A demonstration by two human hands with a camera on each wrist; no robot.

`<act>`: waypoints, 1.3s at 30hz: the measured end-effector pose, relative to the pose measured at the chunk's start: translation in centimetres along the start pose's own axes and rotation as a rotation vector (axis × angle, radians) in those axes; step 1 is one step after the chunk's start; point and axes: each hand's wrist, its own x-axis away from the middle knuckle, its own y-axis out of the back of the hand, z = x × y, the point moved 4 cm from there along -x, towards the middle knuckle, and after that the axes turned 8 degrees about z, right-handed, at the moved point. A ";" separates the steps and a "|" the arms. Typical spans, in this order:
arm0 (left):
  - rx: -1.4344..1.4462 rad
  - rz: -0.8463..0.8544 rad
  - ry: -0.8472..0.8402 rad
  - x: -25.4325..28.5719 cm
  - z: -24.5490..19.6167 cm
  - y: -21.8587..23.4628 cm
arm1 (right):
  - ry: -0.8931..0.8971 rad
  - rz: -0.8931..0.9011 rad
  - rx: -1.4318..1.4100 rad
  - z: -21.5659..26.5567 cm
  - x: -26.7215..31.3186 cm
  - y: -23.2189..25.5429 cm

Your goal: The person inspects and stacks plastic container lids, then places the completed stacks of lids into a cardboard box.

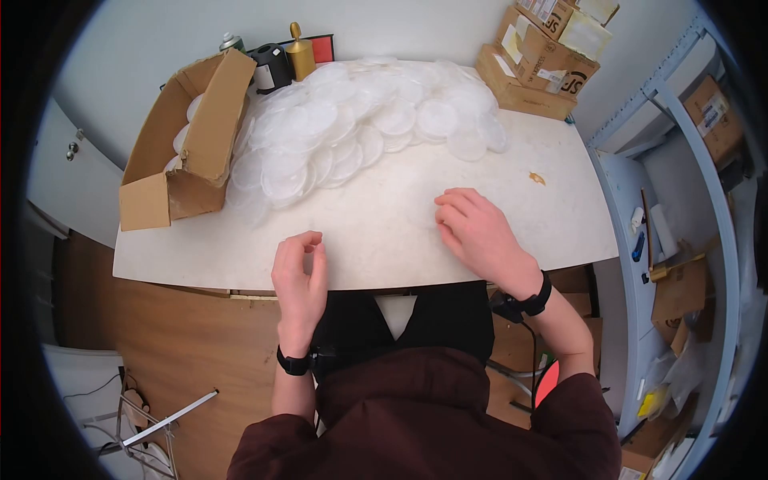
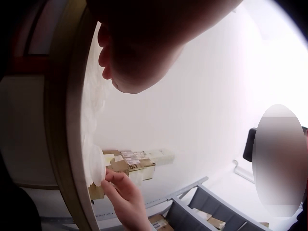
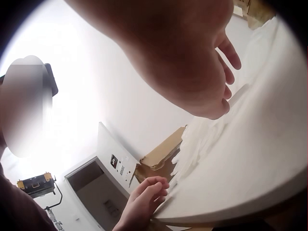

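Many translucent white discs (image 1: 320,128) lie in an overlapping heap across the back of the white table (image 1: 384,240). My left hand (image 1: 300,280) is at the front edge, fingers loosely bent and holding nothing visible. Farther right, my right hand (image 1: 488,244) is over the table in front of the heap, fingers bent, with no disc visible in it in the head view. In the left wrist view its fingertips overlap a disc (image 2: 97,166); contact cannot be told there. An open cardboard box (image 1: 212,132) with discs inside stands left of the heap.
Stacked cartons (image 1: 540,64) stand at the back right. Behind the box are a black container (image 1: 272,68) and a gold bottle (image 1: 301,60). A grey-blue shelf (image 1: 680,136) stands right of the table; a metal-legged stand (image 1: 172,420) is on the floor at left.
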 end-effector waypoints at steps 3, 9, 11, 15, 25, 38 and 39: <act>-0.008 0.134 -0.112 -0.3 -2.6 -1.1 | 0.102 0.084 -0.081 3.4 0.5 -1.1; -0.192 0.361 -0.238 -0.6 -5.4 -5.0 | -0.095 0.084 -0.159 -2.2 -2.8 1.0; -0.192 0.392 -0.218 -0.4 -5.1 -5.7 | -0.179 0.038 -0.073 -6.9 -4.1 0.3; -0.217 0.465 -0.173 -0.3 -4.6 -5.9 | -0.156 0.006 0.309 -11.7 -4.9 -2.1; -0.170 0.461 -0.160 -0.2 -4.3 -5.5 | -0.154 0.023 0.112 -4.0 -2.7 1.7; -0.147 0.484 -0.147 -0.6 -4.1 -5.5 | 0.240 0.214 -0.134 4.8 0.9 -0.7; -0.163 0.488 -0.150 -0.4 -4.1 -5.5 | 0.240 0.229 -0.141 4.9 0.9 -0.8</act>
